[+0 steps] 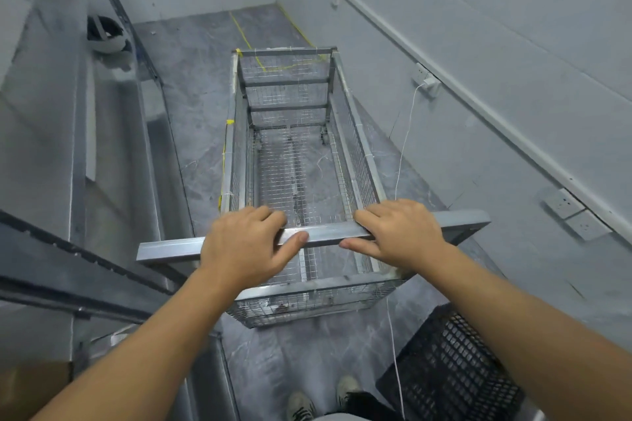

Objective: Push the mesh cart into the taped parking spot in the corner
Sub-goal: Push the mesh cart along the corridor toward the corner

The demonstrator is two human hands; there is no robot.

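Observation:
A long metal mesh cart [359,143] stands lengthwise in front of me on the grey floor, empty inside. My left hand [244,243] and my right hand [398,232] both grip its near handle bar [325,236], fingers over the top and thumbs under. Yellow tape lines [241,32] mark a rectangle on the floor in the far corner. The cart's far end overlaps the near edge of that taped spot. Part of the tape is hidden behind the mesh.
A metal shelf unit [113,133] runs along the left, with a white helmet [106,36] on it. The grey wall [496,44] on the right carries sockets and a white cable [405,143]. A black plastic crate [455,362] sits at my right foot.

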